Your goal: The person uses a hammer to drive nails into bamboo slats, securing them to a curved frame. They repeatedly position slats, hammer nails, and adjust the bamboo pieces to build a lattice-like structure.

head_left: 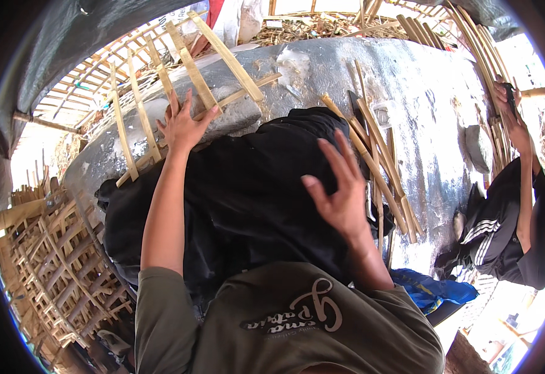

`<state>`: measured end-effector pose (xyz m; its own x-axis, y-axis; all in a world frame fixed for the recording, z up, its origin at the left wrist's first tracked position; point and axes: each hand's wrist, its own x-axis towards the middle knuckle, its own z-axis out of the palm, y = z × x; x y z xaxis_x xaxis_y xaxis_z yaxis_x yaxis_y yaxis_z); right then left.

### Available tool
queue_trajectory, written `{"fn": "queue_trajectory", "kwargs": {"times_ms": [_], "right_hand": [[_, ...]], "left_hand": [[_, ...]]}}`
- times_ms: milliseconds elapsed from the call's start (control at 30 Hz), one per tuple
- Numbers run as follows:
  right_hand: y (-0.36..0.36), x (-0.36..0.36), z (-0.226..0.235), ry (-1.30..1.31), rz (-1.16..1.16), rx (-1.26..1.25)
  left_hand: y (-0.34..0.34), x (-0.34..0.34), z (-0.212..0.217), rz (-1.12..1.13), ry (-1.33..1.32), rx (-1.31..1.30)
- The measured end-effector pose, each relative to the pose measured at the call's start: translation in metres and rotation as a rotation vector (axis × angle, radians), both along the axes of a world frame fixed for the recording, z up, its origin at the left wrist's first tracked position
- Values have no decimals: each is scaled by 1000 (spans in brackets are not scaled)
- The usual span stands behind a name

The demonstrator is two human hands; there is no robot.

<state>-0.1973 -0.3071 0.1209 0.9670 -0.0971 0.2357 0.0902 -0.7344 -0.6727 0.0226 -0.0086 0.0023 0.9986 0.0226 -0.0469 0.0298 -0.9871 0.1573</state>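
Frame of flat bamboo slats [199,78] lies ahead of your left fingers and to their left, slats fanning away from you. Your left hand [184,129] is spread wide, fingertips and thumb on or right at the slats, nothing clenched. Your right hand [344,196] is loose and slightly blurred, fingers apart over your black-covered lap [247,181], gripping nothing.

Edges: grey slab [238,121] just right of your left thumb, near the crosspiece. Loose bamboo strips [384,156] run just right of your right fingers. Silver sheet [434,106] shows between frame and strips, and again past the strips, up to another person [512,249] well to the right.

Containers: blue plastic [431,290] below and right of your right fingers, crumpled; you can't tell whether it holds anything.
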Motion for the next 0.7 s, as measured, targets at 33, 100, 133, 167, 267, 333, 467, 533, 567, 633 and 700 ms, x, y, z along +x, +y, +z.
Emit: {"fn": "queue_trajectory", "kwargs": {"times_ms": [33, 100, 133, 167, 267, 333, 467, 533, 567, 633, 700], "right_hand": [[-12, 0, 0, -15, -36, 3], [-38, 5, -5, -15, -137, -31], [-49, 9, -3, -55, -162, -135], [-64, 10, -11, -41, -208, -141], [-96, 5, -14, 244, -338, -145], [-115, 0, -26, 433, -378, -261], [-128, -13, -38, 674, -394, -496], [-127, -13, -46, 728, -367, -475], [-127, -13, -49, 755, -353, -466], [-125, -15, -59, 679, -283, -375], [-122, -12, -59, 663, -239, -313]], "left_hand": [[0, 0, 1, 2, 3, 0], [-1, -1, 3, 2, 9, -2], [-1, -2, 2, 5, 8, -2], [0, -2, 2, 8, 7, -3], [0, -3, 3, 3, -1, 5], [-1, -2, 3, -1, -11, 6], [-2, -2, 2, -5, -19, 10], [-1, -3, 4, -8, -19, 1], [0, -3, 5, -12, -20, -13], [-1, -3, 4, -15, -20, -27], [0, -3, 3, -10, -12, -20]]}}
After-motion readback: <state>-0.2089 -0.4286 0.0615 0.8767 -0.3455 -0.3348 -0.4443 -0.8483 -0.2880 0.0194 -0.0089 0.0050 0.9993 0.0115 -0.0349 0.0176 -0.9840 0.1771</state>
